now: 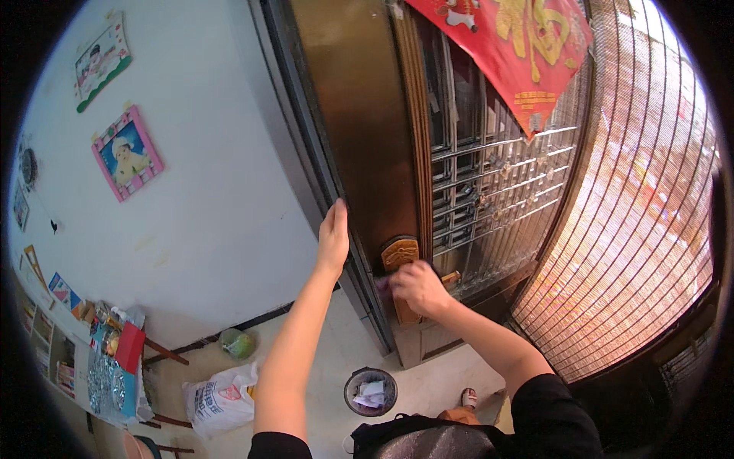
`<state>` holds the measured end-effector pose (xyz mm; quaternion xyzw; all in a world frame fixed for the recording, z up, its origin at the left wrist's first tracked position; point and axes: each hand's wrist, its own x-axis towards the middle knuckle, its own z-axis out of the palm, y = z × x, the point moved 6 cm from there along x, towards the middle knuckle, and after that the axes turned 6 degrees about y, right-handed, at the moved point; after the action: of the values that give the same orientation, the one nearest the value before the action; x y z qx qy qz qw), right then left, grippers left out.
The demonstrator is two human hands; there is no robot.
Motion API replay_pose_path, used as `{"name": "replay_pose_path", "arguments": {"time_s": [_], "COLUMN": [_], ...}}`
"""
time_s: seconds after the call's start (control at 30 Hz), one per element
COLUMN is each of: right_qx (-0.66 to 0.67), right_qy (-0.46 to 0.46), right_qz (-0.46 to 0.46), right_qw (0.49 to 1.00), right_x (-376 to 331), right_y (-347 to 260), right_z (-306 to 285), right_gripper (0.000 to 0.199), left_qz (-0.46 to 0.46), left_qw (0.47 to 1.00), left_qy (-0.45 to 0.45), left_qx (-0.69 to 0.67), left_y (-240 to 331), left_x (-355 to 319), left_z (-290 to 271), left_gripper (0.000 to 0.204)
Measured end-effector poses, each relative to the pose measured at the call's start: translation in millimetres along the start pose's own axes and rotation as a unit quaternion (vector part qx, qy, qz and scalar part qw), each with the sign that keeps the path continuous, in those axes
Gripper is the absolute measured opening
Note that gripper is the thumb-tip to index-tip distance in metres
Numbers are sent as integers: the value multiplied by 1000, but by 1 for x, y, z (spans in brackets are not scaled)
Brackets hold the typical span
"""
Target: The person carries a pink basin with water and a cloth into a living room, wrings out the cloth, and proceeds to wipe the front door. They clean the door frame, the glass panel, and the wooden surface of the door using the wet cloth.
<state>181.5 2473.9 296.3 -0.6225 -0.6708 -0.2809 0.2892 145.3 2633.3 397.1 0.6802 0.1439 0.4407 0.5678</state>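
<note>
My left hand point(333, 241) rests along the edge of a brown metal door point(359, 138), its fingers straight and pointing up. At the ornate gold lock plate point(401, 252), my right hand point(419, 289) is bent over with curled fingers, slightly smeared by motion. A bit of soft purple cloth point(382, 285) shows by its fingertips against the door; the rest is hidden under the hand. A gold door handle point(451, 278) sits just right of that hand.
Metal bars point(497, 164) and a red hanging decoration point(527, 53) cover the door's upper part. A mesh screen point(612, 222) stands at right. Below are a waste bin point(354, 399) with crumpled paper, a white sack point(222, 402) and a cluttered table point(115, 382).
</note>
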Motion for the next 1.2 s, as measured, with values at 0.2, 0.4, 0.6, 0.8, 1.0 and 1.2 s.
{"name": "replay_pose_path", "arguments": {"time_s": [0.2, 0.4, 0.6, 0.8, 1.0, 1.2], "right_qx": [26, -57, 61, 116, 53, 68], "right_qy": [87, 367, 257, 171, 251, 141], "right_qz": [145, 139, 142, 249, 165, 287], "right_qw": [985, 918, 954, 946, 952, 945], "right_x": [-19, 7, -8, -40, 2, -25], "right_y": [16, 33, 49, 71, 48, 63], "right_z": [-25, -130, -65, -41, -84, -62], "right_gripper": [8, 16, 22, 18, 18, 13], "left_qz": [-14, 4, 35, 41, 38, 41], "left_qw": [999, 1000, 998, 997, 996, 996], "left_qy": [-28, -7, 27, 32, 28, 25], "left_qx": [-22, 16, 49, 63, 73, 70], "left_y": [-4, -29, -37, -40, -44, -45], "left_x": [1, -23, -26, -27, -30, -30], "left_z": [-1, 5, 12, 16, 10, 10], "left_gripper": [61, 61, 61, 61, 61, 61]}}
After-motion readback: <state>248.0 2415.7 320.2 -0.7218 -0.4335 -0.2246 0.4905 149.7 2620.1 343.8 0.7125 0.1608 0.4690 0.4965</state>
